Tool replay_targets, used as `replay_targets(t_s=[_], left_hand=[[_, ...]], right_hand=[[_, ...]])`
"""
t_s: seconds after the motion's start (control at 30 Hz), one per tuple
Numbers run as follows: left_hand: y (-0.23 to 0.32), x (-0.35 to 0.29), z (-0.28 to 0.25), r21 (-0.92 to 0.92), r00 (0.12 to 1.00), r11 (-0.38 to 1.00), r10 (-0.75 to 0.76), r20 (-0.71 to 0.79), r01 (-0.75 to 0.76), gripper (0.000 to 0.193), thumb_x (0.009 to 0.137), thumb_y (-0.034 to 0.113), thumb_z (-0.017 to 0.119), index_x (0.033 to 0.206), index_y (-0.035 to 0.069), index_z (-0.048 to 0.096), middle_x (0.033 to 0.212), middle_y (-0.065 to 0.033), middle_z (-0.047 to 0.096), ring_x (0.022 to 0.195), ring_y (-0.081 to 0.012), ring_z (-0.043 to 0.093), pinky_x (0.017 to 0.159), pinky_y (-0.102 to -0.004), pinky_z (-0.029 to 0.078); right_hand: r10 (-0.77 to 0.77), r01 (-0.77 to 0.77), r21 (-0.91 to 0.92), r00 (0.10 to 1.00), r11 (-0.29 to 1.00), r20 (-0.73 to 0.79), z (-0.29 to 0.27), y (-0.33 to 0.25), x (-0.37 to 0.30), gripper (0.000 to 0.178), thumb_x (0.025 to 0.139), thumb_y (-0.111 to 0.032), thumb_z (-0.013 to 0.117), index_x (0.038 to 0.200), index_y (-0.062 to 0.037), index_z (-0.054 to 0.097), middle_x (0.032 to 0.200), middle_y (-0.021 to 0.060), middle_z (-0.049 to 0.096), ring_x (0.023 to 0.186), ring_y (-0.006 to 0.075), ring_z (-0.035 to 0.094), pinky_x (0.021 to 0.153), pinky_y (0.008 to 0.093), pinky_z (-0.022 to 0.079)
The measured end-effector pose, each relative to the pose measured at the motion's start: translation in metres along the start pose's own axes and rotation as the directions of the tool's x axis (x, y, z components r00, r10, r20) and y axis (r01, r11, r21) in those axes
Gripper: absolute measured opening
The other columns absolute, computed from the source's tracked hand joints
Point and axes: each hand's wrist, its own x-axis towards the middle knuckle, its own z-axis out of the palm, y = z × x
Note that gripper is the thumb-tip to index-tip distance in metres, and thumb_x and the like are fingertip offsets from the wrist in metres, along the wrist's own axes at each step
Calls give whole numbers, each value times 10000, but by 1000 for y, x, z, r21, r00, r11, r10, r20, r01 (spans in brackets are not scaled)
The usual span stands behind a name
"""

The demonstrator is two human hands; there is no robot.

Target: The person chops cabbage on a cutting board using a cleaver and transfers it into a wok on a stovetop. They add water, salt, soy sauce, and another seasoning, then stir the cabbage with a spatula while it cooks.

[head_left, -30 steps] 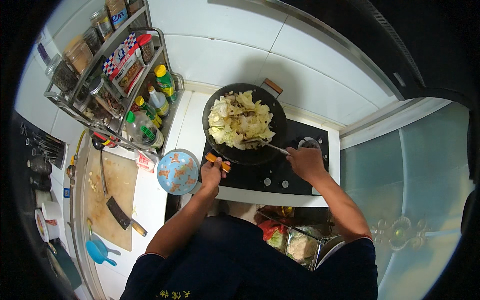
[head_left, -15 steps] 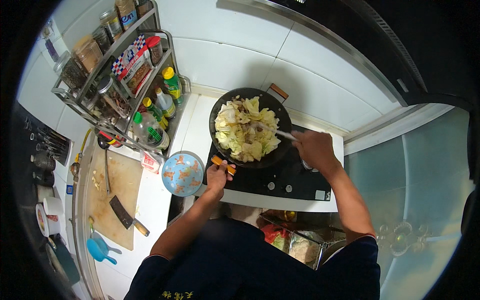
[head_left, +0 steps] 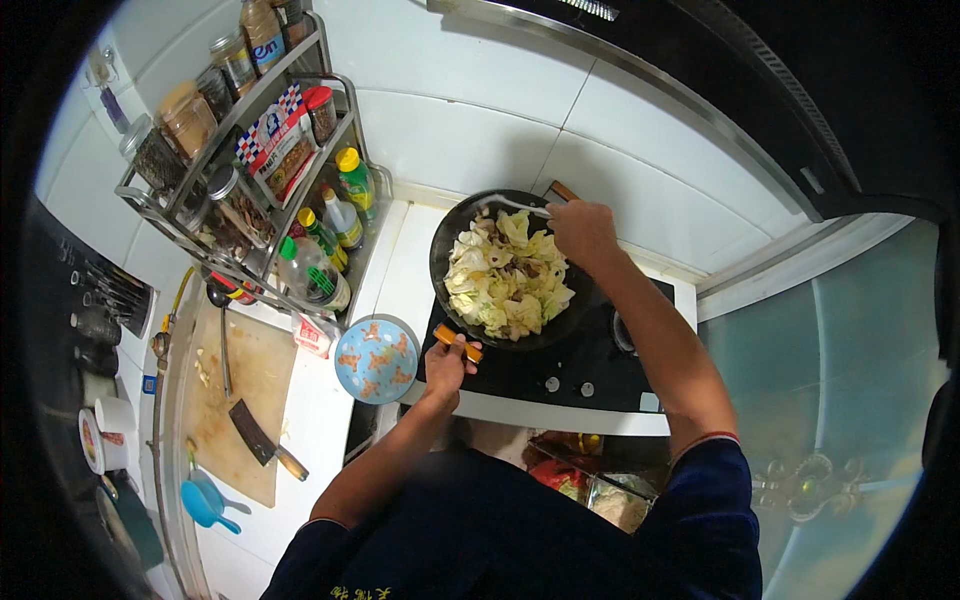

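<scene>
Now my right grip (head_left: 583,235), closed round the spatula (head_left: 520,205), has swung to the far side of the wok (head_left: 562,324), probably to turn the cabbage (head_left: 508,285) inside; my left grip (head_left: 446,369) clasps the handle (head_left: 446,334).

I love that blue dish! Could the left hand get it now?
Probably yes: the blue dish sits close by, nothing seen between, but the left hand must first release the wok handle.
</scene>
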Motion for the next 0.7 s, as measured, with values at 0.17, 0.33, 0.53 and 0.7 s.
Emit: replay_targets(t_s=[0.17,0.33,0.53,0.7], left_hand=[[4,-2,2,5,1000,1000,1,-3,-1,245,1051,250,583,1059,7,611,979,-121,754,545,-121,552,551,-256,485],[-2,1,-1,-21,1000,1000,11,-26,-11,250,1052,251,581,1061,2,609,984,-122,753,543,-122,547,555,-254,485],[0,-2,5,-29,999,999,12,-34,-13,259,1053,253,573,1026,0,616,970,-124,756,528,-113,534,555,-249,481],[1,-2,5,7,999,1000,12,-46,-12,268,1055,240,554,998,-12,625,948,-122,760,504,-107,527,532,-254,473]], right_hand=[[-98,97,12,988,995,122,32,10,34,146,871,-175,665,856,-64,758,847,111,736,865,299,733,710,455,584],[-213,219,-26,964,975,157,-10,8,-21,135,864,-176,669,946,-94,738,843,105,736,850,318,730,687,483,569],[-151,151,8,985,988,80,-25,20,-138,281,966,-297,628,1218,-176,649,798,91,684,734,324,691,617,467,522],[-122,129,90,989,987,-86,-21,28,-201,237,938,-286,665,1123,-138,678,762,96,661,670,307,693,576,461,521]])
